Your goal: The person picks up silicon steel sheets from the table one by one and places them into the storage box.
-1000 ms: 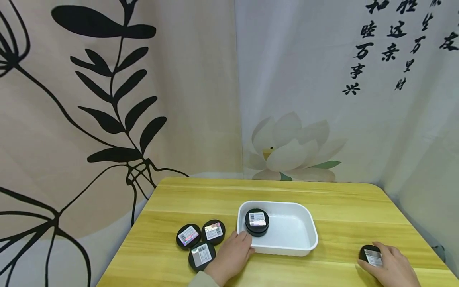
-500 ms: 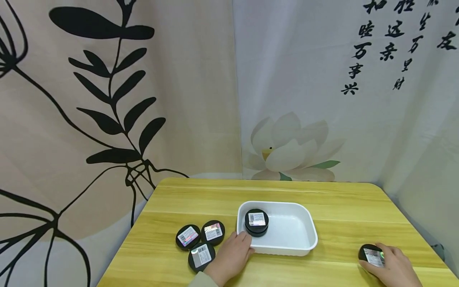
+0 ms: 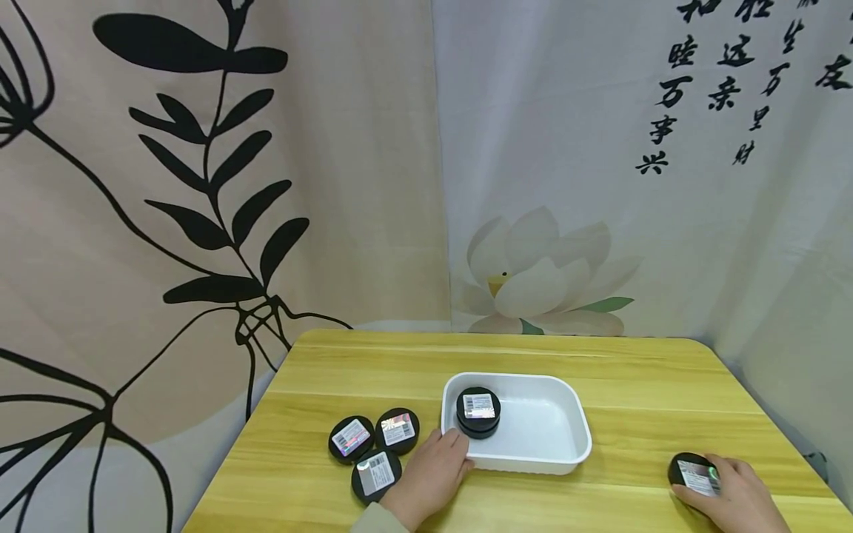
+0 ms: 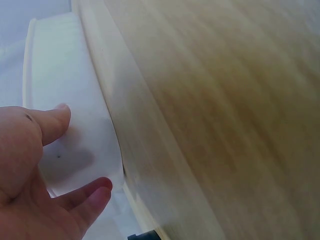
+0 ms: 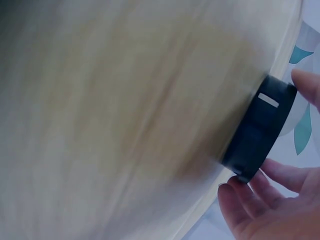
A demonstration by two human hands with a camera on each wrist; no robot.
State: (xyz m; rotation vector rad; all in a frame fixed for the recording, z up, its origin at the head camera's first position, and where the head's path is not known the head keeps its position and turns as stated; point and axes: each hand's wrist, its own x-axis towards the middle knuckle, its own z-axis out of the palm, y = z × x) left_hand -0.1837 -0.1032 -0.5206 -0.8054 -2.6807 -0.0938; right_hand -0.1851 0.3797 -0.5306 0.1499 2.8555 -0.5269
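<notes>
A white plastic tray (image 3: 533,465) stands mid-table, two flat round black containers (image 3: 477,407) stacked inside at its left. My left hand (image 3: 432,474) holds the tray's near left corner. In the left wrist view its thumb lies against the tray's side wall (image 4: 65,65), other fingers around the corner. Far to the right, my right hand (image 3: 740,492) grips a flat round black container (image 3: 693,474) with a white barcode label on top. The right wrist view has this container (image 5: 260,130) between thumb and fingers, at or just above the table; contact is unclear.
Several more black labelled containers lie left of the tray, a far left one (image 3: 350,440), a right one (image 3: 397,431) and a near one (image 3: 376,476) beside my left wrist. The wooden table (image 3: 600,370) ends at a printed curtain (image 3: 373,185).
My right hand has shifted slightly to the right on the container, and more of its label shows. The left hand and the tray have stayed in place.
</notes>
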